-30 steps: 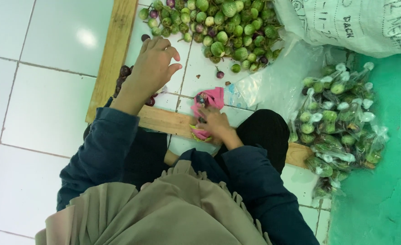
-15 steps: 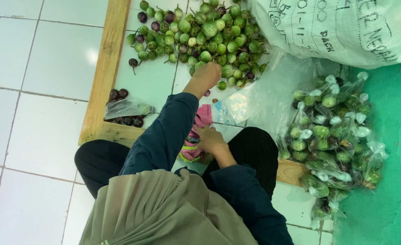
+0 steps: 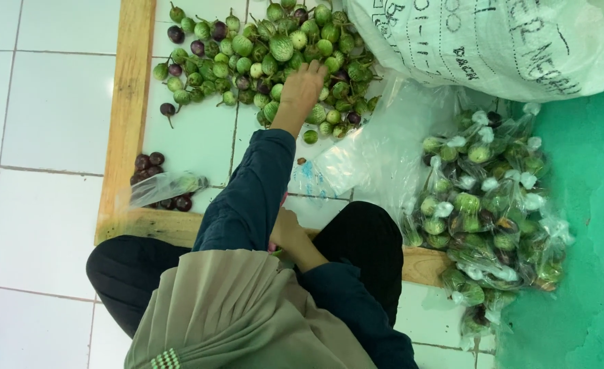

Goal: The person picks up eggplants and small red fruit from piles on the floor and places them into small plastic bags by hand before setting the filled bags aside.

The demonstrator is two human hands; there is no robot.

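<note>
Dark navy long sleeves are worn on both arms, reaching to the wrists. A pleated beige-khaki garment is draped at six o'clock, edged with small white stitches. Black trousers are seen beneath.

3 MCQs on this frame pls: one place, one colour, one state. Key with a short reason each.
1. Where is the left hand?
A. on the pile of small round eggplants
B. on the white sack
C. on the green floor

2. What colour are the few loose fruits by the wooden frame at left?
A. yellow
B. dark purple
C. white

3. What state are the eggplants at right in?
A. sliced
B. loose on the tiles
C. packed in tied clear bags

Key: A, the hand rests on the green pile; B, they look dark purple, beside a clear bag; C, they sit in knotted clear bags heaped together.
</note>
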